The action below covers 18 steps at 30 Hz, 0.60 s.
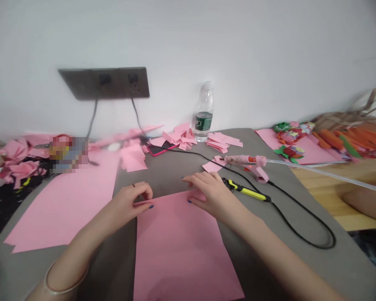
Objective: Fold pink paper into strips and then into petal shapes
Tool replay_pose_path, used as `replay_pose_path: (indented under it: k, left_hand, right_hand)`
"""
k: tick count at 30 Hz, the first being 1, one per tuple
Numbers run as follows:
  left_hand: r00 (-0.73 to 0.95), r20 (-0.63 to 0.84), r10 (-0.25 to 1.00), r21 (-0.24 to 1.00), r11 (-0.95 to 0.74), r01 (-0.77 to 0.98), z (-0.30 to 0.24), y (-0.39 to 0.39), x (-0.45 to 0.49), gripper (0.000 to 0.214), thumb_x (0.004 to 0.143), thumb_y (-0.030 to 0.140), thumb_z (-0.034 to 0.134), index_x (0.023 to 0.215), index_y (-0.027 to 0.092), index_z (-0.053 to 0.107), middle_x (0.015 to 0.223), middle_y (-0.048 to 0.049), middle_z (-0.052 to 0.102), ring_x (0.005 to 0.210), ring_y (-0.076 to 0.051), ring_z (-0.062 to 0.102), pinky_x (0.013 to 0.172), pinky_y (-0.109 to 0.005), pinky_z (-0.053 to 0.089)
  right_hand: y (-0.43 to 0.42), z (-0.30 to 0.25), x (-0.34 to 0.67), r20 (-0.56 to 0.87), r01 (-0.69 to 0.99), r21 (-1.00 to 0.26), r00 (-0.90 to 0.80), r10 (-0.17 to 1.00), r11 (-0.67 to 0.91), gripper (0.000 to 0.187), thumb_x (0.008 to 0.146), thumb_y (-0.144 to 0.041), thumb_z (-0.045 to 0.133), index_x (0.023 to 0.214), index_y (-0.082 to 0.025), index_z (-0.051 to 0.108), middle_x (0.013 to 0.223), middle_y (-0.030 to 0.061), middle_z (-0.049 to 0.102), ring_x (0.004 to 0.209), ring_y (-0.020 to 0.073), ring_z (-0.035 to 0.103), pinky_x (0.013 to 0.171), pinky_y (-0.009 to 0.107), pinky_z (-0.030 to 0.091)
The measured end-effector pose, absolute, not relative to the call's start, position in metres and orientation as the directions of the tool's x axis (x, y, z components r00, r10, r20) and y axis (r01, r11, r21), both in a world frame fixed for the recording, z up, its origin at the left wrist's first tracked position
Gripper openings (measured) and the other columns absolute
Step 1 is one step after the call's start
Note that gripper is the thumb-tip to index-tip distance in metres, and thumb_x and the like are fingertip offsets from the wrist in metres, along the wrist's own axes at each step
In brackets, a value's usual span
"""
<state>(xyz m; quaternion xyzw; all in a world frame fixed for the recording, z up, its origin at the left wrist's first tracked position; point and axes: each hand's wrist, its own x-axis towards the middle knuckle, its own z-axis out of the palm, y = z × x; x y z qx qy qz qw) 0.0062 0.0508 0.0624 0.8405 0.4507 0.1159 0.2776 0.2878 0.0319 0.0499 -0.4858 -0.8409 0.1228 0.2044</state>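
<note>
grey desk top (341, 259) under everything, pale wall behind. nearest is a pink paper sheet (178, 246) lying flat, long axis running away from the person, far edge under both hands. left hand (133, 203) is curled at the left end of that edge, thumb on the paper; cannot tell if it pinches. thin bangle (65, 280) on the left wrist. right hand (211, 194) lies open and flat at the right end of the edge, thumb (196, 202) on the sheet. hands apart, small gap between them; right hand is nearer the tools. bare desk on both sides of the sheet, more room on the right.

just beside the right hand is a yellow-and-black corded tool (247, 191), then a pink glue gun (247, 165) with a long clear glue stick (332, 175) jutting right. black cord (303, 234) loops beyond. second pink sheet (59, 200) lies left, apart from the first. farther back: pink paper scraps (180, 138), phone in pink case (159, 148), plastic water bottle (203, 113), dark wall socket panel (105, 82). far right, fabric flowers (290, 133) and orange strips (341, 136); another person's forearm (366, 202) at the edge.
</note>
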Motion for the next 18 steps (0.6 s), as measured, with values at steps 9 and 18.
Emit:
replay_pose_path:
  k: [9, 18]
  left_hand:
    - [0.64, 0.239, 0.731, 0.609, -0.626, 0.487, 0.014, -0.006, -0.023, 0.035, 0.09, 0.002, 0.049, 0.112, 0.026, 0.062, 0.115, -0.006, 0.074, 0.108, -0.017, 0.07, 0.091, -0.028, 0.058]
    - [0.789, 0.138, 0.599, 0.241, -0.793, 0.56, 0.023, -0.029, -0.027, 0.047, 0.089, 0.022, 0.064, 0.136, 0.026, 0.057, 0.14, -0.0095, 0.064, 0.129, -0.028, 0.059, 0.114, -0.053, 0.041]
  right_hand:
    - [-0.02, 0.06, 0.309, 0.202, 0.634, -0.433, -0.625, 0.754, 0.641, 0.027, 0.093, -0.007, 0.049, 0.108, -0.024, 0.065, 0.105, 0.0075, 0.074, 0.095, 0.0223, 0.068, 0.081, 0.035, 0.049]
    - [-0.063, 0.019, 0.312, 0.13, 0.725, -0.319, -0.605, 0.786, 0.61, 0.05, 0.085, -0.017, 0.064, 0.134, -0.024, 0.06, 0.149, 0.0127, 0.056, 0.138, 0.0349, 0.05, 0.109, 0.058, 0.044]
